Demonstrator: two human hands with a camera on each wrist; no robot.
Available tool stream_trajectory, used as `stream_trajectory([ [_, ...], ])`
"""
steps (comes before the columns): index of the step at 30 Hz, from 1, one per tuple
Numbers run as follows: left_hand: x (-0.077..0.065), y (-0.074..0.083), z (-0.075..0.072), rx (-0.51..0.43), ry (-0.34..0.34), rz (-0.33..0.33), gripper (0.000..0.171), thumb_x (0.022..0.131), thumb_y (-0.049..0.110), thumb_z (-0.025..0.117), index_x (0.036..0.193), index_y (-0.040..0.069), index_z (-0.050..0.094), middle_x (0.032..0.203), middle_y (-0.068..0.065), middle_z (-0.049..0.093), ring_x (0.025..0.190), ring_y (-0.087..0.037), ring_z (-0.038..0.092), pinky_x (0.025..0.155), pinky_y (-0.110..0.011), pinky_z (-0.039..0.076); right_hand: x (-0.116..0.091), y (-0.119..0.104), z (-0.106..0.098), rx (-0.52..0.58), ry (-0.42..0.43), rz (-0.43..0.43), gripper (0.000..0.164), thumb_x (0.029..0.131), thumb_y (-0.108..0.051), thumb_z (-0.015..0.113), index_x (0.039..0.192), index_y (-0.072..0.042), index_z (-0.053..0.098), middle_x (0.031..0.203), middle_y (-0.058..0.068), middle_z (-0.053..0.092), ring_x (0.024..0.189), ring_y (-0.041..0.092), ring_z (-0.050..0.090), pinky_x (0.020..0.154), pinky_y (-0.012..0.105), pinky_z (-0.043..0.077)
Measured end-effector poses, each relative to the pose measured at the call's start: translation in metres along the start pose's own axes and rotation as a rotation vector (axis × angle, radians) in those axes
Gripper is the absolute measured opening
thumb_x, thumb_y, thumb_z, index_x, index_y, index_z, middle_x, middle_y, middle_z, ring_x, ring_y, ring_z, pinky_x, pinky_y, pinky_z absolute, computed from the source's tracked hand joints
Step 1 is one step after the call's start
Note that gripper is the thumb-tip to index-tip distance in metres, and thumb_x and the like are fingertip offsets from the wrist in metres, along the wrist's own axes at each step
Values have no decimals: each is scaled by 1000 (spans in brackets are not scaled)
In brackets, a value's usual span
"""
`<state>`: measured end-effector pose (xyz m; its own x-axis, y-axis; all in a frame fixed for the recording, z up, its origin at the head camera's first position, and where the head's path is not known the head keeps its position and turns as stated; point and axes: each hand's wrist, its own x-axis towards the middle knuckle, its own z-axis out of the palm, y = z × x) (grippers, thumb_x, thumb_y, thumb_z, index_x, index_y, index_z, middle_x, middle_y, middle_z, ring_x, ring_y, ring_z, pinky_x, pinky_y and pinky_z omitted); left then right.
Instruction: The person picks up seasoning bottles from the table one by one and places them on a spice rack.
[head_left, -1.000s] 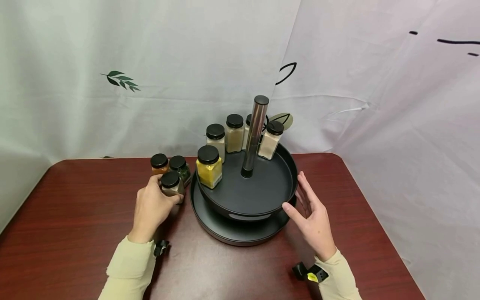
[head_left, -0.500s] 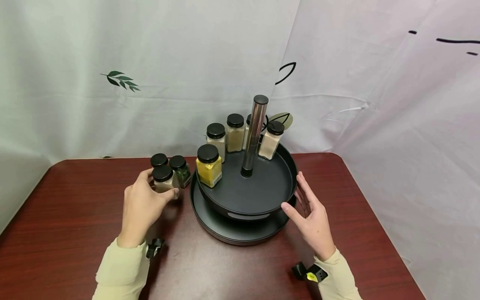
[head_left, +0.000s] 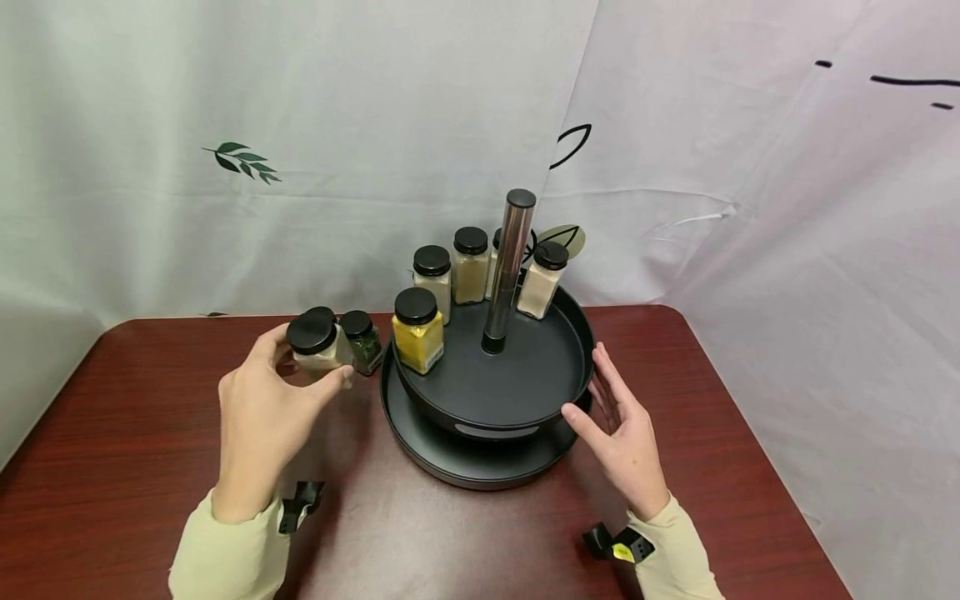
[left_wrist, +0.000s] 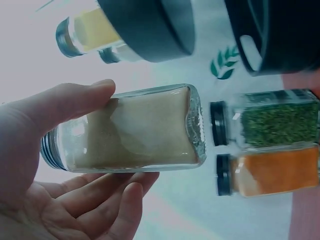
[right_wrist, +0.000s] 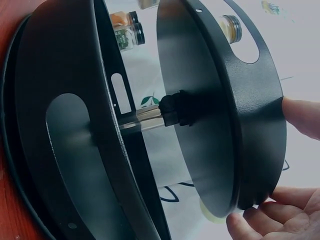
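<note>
My left hand pinches a square glass spice jar of beige powder between thumb and fingers. The jar has a black lid and is off the table, its base showing in the left wrist view. Just beyond it stand a jar of green herbs and a jar of orange spice; in the head view the held jar overlaps the orange one. My right hand touches the outer wall of the black upper tray of a two-tier turntable, thumb and fingers spread along it.
On the upper tray stand a yellow spice jar and several pale ones, such as the tan jar, around the left and back. A tall post rises from its middle. Below is the wider lower tray. A white curtain backs the table.
My left hand has lifted the beige jar and drawn it left and toward me, away from the green herb jar. The right hand stays at the tray.
</note>
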<state>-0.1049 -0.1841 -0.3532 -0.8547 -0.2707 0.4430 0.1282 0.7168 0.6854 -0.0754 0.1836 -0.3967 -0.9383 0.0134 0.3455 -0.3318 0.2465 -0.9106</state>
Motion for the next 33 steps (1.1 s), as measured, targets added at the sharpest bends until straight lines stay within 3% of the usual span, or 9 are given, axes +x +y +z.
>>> stream_trajectory([
  [6,-4,10,-7,-34,55,50,62,68,18,92,124,11,68,98,-3,76,83,-15,65,74,-20,43,0,0,0,-2,0,2,77,92,3,69,158,-10,31,164,7,26,146,20,36,111,23,34],
  [14,-10,21,-15,-109,104,112,62,66,16,94,122,10,69,100,-4,76,82,14,54,74,-10,41,0,0,0,-7,-1,7,77,92,2,69,158,-12,31,165,7,26,146,19,35,111,24,34],
  [21,-16,33,-18,-176,92,118,62,65,17,95,122,13,70,99,0,76,83,12,59,75,-7,43,0,-1,-1,-4,-3,8,77,92,3,69,158,-12,31,164,6,26,146,20,35,111,23,34],
  [33,-22,46,-11,-220,81,199,68,62,15,96,124,11,69,100,0,76,87,12,60,79,-8,45,0,0,-1,-10,-3,-1,78,92,3,69,158,-11,31,164,-1,27,146,22,35,111,24,34],
])
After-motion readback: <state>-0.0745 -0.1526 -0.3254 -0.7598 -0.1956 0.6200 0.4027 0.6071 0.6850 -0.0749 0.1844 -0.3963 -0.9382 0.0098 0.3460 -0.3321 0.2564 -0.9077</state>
